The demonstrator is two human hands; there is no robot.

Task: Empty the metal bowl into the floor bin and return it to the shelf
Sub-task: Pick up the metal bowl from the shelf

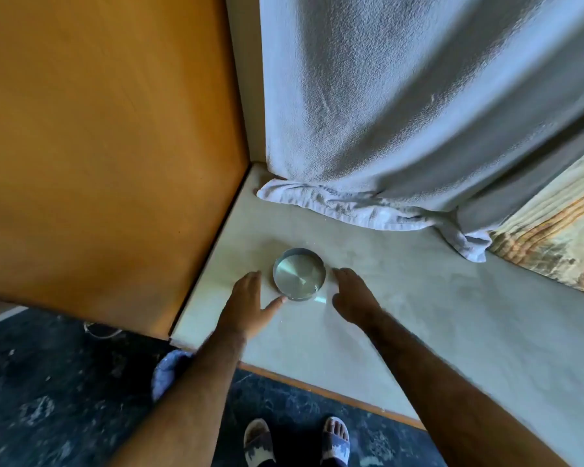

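Head view: bowl (pixel 299 274) sits on the shelf (pixel 418 315) looking empty (bin not visible). Your hands, left (pixel 250 303) and right (pixel 353 294), flank it, open, left thumb touching. Probably near done.

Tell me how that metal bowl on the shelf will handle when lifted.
The metal bowl looks thin-walled and rigid, so probably light and stiff. Its shiny, smooth wall may be slippery, so both hands, left hand and right hand, flanking it seems sensible. Wide, flat and low, it should slide rather than tip.
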